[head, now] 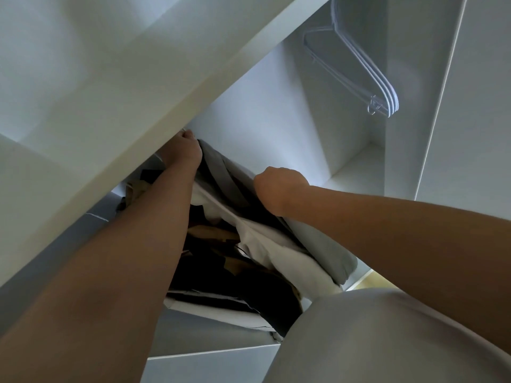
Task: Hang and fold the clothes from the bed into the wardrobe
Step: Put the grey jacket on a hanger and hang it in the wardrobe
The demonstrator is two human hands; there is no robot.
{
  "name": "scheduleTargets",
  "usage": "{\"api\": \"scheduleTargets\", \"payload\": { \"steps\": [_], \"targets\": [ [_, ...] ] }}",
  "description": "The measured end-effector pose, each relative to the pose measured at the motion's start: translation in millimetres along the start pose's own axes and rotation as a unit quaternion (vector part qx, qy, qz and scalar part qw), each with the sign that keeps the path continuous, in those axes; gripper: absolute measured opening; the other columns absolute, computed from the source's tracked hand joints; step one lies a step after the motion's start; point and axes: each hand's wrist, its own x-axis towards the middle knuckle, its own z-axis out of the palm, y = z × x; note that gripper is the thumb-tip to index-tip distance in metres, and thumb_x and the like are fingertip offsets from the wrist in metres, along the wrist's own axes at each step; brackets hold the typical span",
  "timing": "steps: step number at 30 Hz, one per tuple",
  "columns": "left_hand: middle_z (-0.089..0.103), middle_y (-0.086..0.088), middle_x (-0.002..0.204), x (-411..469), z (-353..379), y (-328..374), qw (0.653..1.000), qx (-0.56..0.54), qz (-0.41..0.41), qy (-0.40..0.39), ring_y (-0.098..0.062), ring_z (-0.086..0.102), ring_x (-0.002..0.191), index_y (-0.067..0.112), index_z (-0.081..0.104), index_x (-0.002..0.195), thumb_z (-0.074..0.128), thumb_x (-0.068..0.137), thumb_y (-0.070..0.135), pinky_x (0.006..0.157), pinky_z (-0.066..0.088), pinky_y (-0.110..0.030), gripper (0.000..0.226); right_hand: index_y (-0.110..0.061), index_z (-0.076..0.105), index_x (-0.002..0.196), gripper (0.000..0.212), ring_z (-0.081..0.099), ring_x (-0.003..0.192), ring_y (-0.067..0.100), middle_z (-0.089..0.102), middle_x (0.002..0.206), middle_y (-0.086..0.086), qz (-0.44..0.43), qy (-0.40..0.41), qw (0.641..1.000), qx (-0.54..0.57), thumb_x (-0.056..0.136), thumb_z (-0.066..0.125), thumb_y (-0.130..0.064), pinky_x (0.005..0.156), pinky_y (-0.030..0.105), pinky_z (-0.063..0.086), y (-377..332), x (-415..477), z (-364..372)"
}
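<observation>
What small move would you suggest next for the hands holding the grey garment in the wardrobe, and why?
Probably lower the grey garment flat onto the pile of clothes and let go: the left hand and right hand both grip its far edge, it sits tilted, and it is already inside the wardrobe compartment.

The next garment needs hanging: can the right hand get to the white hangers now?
Likely yes, once it lets go: the right hand grips the grey garment, but nothing blocks the hangers.
</observation>
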Motion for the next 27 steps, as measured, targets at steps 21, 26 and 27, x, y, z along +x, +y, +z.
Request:
{"api": "scheduleTargets", "payload": {
  "steps": [21, 26, 27],
  "targets": [
    [0.066, 0.004, 0.071, -115, 120, 196, 0.911, -0.273, 0.157, -0.267, -0.015, 0.061, 0.063, 0.017, 0.067, 0.081, 0.058, 0.093, 0.027, 0.062, 0.049, -0.027, 0.017, -0.013, 0.068, 0.094, 0.041, 0.071, 0.079, 0.033, 0.074, 0.091, 0.009, 0.345, 0.208, 0.869, 0.288, 0.104, 0.040, -0.042, 0.080, 0.043, 0.059, 163, -72, -25],
    [0.071, 0.003, 0.074, -109, 157, 251, 0.898, -0.314, 0.079, -0.296, -0.013, 0.064, 0.054, 0.019, 0.065, 0.079, 0.054, 0.100, 0.023, 0.072, 0.059, -0.035, 0.024, -0.014, 0.068, 0.099, 0.041, 0.070, 0.085, 0.037, 0.074, 0.097, 0.010, 0.362, 0.211, 0.852, 0.312, 0.104, 0.039, -0.042, 0.082, 0.046, 0.059, 195, -95, -29],
    [0.070, 0.003, 0.075, -104, 162, 262, 0.902, -0.315, 0.062, -0.288, -0.013, 0.066, 0.054, 0.018, 0.066, 0.081, 0.055, 0.101, 0.024, 0.073, 0.060, -0.035, 0.023, -0.014, 0.068, 0.099, 0.041, 0.070, 0.084, 0.037, 0.074, 0.097, 0.010, 0.365, 0.208, 0.852, 0.313, 0.104, 0.038, -0.042, 0.082, 0.046, 0.059, 201, -98, -30]
  ]
}}
